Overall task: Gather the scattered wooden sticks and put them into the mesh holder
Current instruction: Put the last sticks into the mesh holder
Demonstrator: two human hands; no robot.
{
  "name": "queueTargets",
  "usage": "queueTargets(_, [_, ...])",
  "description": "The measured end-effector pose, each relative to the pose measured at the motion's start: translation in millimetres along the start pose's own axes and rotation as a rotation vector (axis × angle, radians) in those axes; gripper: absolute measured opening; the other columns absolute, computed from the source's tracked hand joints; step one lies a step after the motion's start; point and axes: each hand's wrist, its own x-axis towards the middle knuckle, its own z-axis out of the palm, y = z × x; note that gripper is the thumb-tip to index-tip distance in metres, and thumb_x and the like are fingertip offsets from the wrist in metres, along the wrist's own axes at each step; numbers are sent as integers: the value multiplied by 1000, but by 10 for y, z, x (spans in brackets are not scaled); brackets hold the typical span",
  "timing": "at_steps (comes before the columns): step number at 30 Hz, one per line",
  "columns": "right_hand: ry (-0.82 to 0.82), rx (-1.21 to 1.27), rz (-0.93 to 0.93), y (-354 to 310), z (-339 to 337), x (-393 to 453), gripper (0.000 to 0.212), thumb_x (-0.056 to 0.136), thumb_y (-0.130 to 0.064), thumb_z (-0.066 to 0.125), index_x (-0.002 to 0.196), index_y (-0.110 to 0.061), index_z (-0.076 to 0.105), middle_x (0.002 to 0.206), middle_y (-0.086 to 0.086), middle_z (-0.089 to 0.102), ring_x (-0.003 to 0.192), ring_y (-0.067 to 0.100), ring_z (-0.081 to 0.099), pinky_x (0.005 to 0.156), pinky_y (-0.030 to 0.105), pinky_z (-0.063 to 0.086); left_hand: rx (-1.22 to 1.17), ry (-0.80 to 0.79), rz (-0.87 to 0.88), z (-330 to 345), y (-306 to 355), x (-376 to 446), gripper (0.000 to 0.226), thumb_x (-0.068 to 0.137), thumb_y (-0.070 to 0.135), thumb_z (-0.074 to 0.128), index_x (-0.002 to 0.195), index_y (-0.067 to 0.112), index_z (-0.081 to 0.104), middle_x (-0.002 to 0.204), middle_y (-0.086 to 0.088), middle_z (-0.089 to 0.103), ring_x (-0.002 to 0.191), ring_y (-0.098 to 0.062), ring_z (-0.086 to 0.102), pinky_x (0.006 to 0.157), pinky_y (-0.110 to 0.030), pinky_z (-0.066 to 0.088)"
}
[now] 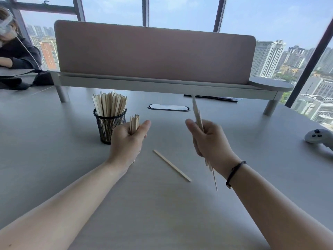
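- The grey table [54, 141] carries the black mesh holder [110, 128], which stands upright just left of the left hand and is already packed with wooden sticks [110, 103]; most of the gathering looks done.
- The left hand [128, 141] grips a short bundle [134, 123] upright beside the holder.
- The right hand [210, 139] clutches a few blurred sticks [197, 114].
- One loose stick [172, 165] lies on the table between the hands, still to be picked up.

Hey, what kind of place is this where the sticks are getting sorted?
Most likely a high-rise office: a shared grey desk with a pink divider screen, tall windows overlooking city towers, and another person seated at the neighbouring spot.
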Motion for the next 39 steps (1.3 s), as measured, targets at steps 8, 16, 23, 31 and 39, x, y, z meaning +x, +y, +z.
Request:
queueTargets(8, [201,219,-183,-131,37,-109,58,91,-51,56,61,-6,37,48,-1,34,44,18,27,47,27,24,-15,-21,-20,4,12,0,49,81,51,69,51,18,49,53,-12,37,46,-22,32,47,-42,28])
queueTargets(16, [273,168,-132,-45,45,-109,36,93,-45,59,73,-16,53,48,-1,40,42,19,32,46,27,29,-96,12,-59,-6,20,7,45,85,44,69,53,17,51,48,-9,38,36,-20,31,46,-34,26])
queueTargets(23, [64,158,-71,37,157,-197,69,84,-55,63,51,-7,26,49,7,28,48,22,23,48,41,24,-144,-15,-61,8,28,3,42,86,37,69,57,12,50,44,5,39,34,-14,30,45,-26,25])
queueTargets(31, [-43,-247,59,54,155,-152,48,85,-45,72,61,-7,54,44,-12,39,42,10,31,47,25,28,-170,-36,-81,-8,11,26,38,87,35,70,61,13,51,43,0,35,35,-17,31,45,-29,35])
queueTargets(39, [-278,-774,87,101,296,-228,10,78,-30,71,77,-20,74,64,-7,61,73,23,64,56,26,43,-133,-31,-94,-8,-20,33,43,91,36,69,61,10,51,43,0,35,36,-18,32,47,-28,34])
